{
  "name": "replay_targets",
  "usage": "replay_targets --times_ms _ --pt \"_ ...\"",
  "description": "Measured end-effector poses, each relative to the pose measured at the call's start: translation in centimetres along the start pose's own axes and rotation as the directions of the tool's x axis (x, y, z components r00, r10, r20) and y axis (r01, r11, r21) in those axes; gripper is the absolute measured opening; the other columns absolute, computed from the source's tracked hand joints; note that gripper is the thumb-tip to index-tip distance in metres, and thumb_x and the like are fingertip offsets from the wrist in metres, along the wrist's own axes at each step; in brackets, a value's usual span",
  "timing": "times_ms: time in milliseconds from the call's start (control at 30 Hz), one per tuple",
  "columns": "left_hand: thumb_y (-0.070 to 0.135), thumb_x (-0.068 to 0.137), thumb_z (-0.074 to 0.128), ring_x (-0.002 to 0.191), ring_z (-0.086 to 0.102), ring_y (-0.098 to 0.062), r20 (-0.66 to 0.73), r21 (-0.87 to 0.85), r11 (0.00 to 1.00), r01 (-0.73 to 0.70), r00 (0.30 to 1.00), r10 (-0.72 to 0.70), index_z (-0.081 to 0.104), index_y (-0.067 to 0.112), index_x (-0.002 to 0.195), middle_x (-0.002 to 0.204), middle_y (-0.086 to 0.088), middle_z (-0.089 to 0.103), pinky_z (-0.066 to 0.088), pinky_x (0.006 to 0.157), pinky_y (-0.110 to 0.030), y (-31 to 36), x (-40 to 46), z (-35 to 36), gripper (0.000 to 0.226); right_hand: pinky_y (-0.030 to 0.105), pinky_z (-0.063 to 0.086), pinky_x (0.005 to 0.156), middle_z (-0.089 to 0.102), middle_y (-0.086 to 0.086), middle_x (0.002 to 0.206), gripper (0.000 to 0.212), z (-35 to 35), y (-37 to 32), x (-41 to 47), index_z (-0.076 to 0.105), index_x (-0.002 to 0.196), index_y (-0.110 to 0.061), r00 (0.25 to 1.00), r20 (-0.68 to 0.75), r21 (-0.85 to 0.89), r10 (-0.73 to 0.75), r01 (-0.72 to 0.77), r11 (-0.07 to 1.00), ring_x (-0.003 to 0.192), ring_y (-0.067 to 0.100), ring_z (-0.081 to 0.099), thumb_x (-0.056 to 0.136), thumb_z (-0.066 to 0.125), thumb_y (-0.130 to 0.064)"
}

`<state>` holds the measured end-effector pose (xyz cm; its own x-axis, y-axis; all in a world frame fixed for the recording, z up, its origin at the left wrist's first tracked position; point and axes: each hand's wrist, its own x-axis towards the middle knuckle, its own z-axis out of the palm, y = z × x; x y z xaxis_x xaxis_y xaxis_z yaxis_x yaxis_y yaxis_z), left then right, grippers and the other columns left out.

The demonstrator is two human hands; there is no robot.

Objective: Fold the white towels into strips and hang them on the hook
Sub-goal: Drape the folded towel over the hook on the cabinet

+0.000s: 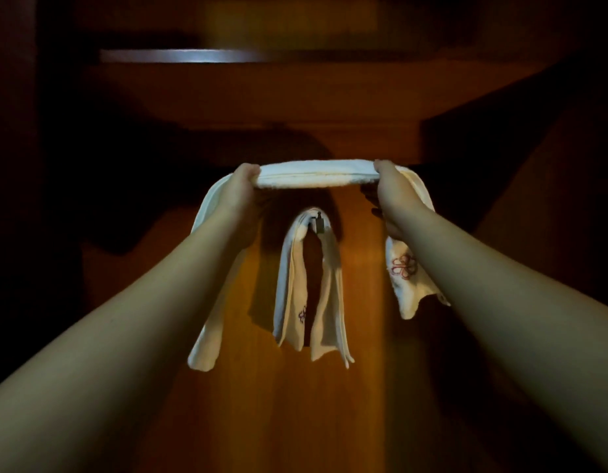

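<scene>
Head view: each hand, left and right, grips the folded towel; fingers hidden behind it.

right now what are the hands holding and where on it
Both hold one folded white towel, stretched between them above the hook. The left hand grips it left of the middle, the right hand right of the middle; both ends hang free.
</scene>
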<state>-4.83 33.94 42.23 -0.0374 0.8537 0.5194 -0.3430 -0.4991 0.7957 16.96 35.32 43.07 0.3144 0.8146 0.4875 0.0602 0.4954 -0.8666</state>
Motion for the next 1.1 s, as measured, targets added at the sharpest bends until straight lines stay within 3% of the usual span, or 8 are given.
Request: replay_targets --times_ms 100,233,333,500,700,800,933,1100 --pt "0.036 0.099 0.044 0.058 0.07 -0.01 0.015 0.065 0.995 0.07 0.997 -0.071 0.061 0.011 0.102 0.076 -0.007 0.072 0.046 0.04 -0.015 -1.8 3.2 -0.4 0.031 0.033 0.039 0.07 0.064 0.009 0.105 0.044 0.7 1.2 1.9 0.063 0.117 -0.016 0.998 -0.052 -0.069 0.044 -0.048 0.996 0.095 0.023 0.058 0.096 0.045 -0.051" --pt "0.045 0.092 0.05 0.067 0.075 -0.013 0.044 0.112 0.979 0.172 0.983 -0.178 0.06 0.014 0.106 0.072 -0.003 0.076 0.054 0.048 -0.021 -5.6 5.7 -1.5 0.035 0.032 0.032 0.062 0.055 0.006 0.085 0.032 0.7 4.7 3.3 0.06 0.104 -0.017 0.988 -0.098 -0.113 0.117 -0.127 0.985 0.07 0.018 0.048 0.099 0.043 -0.043" --pt "0.046 0.091 0.049 0.078 0.077 -0.019 0.06 0.142 0.969 0.2 0.976 -0.211 0.059 0.016 0.105 0.083 -0.008 0.078 0.054 0.063 -0.031 -7.8 6.9 -2.0 0.035 0.032 0.031 0.06 0.058 0.009 0.093 0.038 0.6 7.2 3.7 0.061 0.112 -0.015 0.976 -0.117 -0.136 0.185 -0.2 0.97 0.075 0.021 0.05 0.098 0.043 -0.046" --pt "0.046 0.092 0.047 0.103 0.068 -0.025 0.05 0.142 0.963 0.23 0.97 -0.239 0.054 0.013 0.124 0.112 -0.015 0.07 0.051 0.074 -0.034 -9.4 7.6 -1.9 0.046 0.033 0.033 0.065 0.062 0.009 0.103 0.047 0.7 9.1 4.4 0.061 0.124 -0.013 0.97 -0.098 -0.089 0.224 -0.233 0.968 0.091 0.022 0.053 0.098 0.04 -0.046" --pt "0.046 0.098 0.043 0.104 0.059 -0.02 0.029 0.218 0.952 0.213 0.974 -0.225 0.053 0.011 0.131 0.111 -0.01 0.065 0.043 0.083 -0.033 -10.4 6.0 -0.4 0.049 0.034 0.034 0.071 0.061 0.009 0.105 0.048 -0.2 10.3 3.7 0.058 0.127 -0.013 0.952 -0.147 -0.049 0.269 -0.279 0.959 0.091 0.022 0.053 0.099 0.04 -0.047" --pt "0.047 0.098 0.039 0.113 0.054 -0.018 0.016 0.198 0.933 0.302 0.95 -0.311 0.052 0.009 0.138 0.121 -0.007 0.063 0.034 0.086 -0.032 -11.0 5.0 -0.1 0.057 0.038 0.034 0.089 0.061 0.011 0.117 0.052 0.3 11.8 2.4 0.053 0.138 -0.013 0.94 -0.112 -0.097 0.323 -0.334 0.937 0.102 0.025 0.052 0.103 0.034 -0.047" --pt "0.043 0.098 0.034 0.1 0.056 -0.017 -0.039 0.086 0.885 0.458 0.889 -0.456 0.054 0.008 0.137 0.107 -0.007 0.066 0.029 0.092 -0.036 -11.9 2.7 0.9 0.056 0.049 0.036 0.102 0.064 0.009 0.12 0.048 1.6 12.8 -0.2 0.058 0.129 -0.014 0.902 0.074 -0.124 0.424 -0.414 0.902 0.101 0.027 0.057 0.103 0.032 -0.046" --pt "0.042 0.101 0.013 0.112 0.054 -0.023 0.04 0.217 0.737 0.64 0.749 -0.662 0.052 0.0 0.139 0.139 -0.015 0.054 0.033 0.102 -0.035 -11.8 -0.1 1.9 0.068 0.046 0.036 0.109 0.054 0.018 0.123 0.069 3.0 12.5 -2.6 0.054 0.141 -0.003 0.756 0.28 -0.122 0.591 -0.583 0.803 0.12 0.032 0.049 0.103 0.021 -0.05"
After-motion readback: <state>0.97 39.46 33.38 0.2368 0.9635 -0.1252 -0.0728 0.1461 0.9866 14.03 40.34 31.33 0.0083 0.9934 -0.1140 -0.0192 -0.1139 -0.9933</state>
